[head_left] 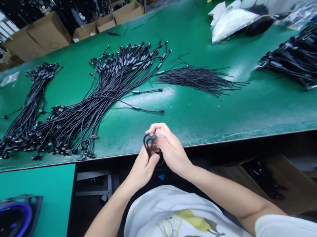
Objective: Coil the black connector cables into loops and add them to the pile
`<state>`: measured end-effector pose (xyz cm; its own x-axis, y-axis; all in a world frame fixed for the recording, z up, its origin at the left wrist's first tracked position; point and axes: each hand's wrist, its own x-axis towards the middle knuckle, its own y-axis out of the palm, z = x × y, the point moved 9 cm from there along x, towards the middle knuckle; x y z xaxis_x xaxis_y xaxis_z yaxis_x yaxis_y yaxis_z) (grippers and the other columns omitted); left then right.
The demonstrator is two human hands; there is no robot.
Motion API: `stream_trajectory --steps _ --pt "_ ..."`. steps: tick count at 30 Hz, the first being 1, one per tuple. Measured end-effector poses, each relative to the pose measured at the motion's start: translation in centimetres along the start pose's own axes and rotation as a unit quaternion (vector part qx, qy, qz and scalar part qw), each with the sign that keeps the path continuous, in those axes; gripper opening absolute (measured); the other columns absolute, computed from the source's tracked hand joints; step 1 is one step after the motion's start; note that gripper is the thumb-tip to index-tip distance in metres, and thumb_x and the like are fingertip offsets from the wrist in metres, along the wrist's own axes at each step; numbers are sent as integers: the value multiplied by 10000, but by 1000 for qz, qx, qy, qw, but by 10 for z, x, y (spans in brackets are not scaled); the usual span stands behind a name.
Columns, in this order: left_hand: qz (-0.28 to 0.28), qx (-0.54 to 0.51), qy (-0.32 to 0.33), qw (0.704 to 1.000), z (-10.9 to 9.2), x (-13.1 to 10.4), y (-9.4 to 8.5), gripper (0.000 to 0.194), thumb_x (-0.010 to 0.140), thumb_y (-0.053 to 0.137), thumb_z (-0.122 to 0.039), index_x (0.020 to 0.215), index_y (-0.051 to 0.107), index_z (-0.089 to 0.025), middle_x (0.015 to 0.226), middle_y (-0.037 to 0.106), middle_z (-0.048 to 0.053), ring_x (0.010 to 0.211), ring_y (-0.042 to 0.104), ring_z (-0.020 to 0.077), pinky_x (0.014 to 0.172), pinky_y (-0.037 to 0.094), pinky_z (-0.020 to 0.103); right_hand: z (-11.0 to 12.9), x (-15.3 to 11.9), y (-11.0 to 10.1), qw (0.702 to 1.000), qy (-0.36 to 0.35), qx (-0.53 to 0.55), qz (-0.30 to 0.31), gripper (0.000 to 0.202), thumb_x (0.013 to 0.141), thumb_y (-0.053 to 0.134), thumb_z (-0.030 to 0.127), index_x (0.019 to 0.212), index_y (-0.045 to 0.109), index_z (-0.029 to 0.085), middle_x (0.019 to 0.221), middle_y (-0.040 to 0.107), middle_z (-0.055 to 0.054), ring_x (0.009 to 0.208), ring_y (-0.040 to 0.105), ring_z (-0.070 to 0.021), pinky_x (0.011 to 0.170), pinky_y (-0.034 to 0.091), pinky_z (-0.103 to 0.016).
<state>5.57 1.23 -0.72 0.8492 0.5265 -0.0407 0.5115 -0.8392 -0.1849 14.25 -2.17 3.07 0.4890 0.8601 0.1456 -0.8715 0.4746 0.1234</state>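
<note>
The left hand (141,169) and right hand (173,150) grasped a looped, thin, rubbery-looking black cable (145,143) at the six-o'clock edge of the glossy green counter (238,116); loose, even bends likely served best against kinks.

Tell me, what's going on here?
The left hand and right hand hold a looped black cable between them, at the near edge of the green table. Long black cables lie heaped at left and centre, with thin black strips piled to their right. Gathered black bundles lie farther right.
</note>
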Motion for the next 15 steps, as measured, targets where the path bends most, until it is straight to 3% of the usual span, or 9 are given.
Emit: stream_trajectory --steps 3,5,9,12,15 --pt "131 -15 -29 991 1 -5 18 385 918 470 -522 951 599 -161 807 571 43 771 516 187 768 439 318 18 -4 -1 988 -105 -117 17 403 980 336 513 830 538 197 1013 531 -86 933 537 -190 840 465 -345" --pt "179 -42 -31 982 -2 -10 27 425 907 471 -556 890 606 -153 828 581 52 765 517 176 761 439 309 27 -6 0 980 -137 -137 49 433 985 303 531 839 534 195 985 537 -82 916 539 -186 834 462 -345" --pt "199 -157 -34 967 -10 -17 39 457 889 490 -592 865 592 -147 842 598 76 792 558 177 774 445 312 49 -8 -1 971 -173 -131 103 531 962 235 608 750 488 192 943 529 -75 855 526 -171 779 468 -328" --pt "254 -287 -75 921 -12 -25 56 419 875 545 -568 943 548 -154 732 590 51 698 575 162 714 461 314 59 -8 -4 966 -181 -137 125 574 915 247 685 729 472 192 958 527 -80 882 518 -179 805 471 -334" --pt "247 -357 -107 894 -9 -24 61 406 851 601 -543 943 529 -155 665 527 5 592 532 126 617 451 283 52 -5 -4 975 -126 -99 155 612 850 325 758 747 514 186 1000 528 -79 885 538 -179 796 492 -331"
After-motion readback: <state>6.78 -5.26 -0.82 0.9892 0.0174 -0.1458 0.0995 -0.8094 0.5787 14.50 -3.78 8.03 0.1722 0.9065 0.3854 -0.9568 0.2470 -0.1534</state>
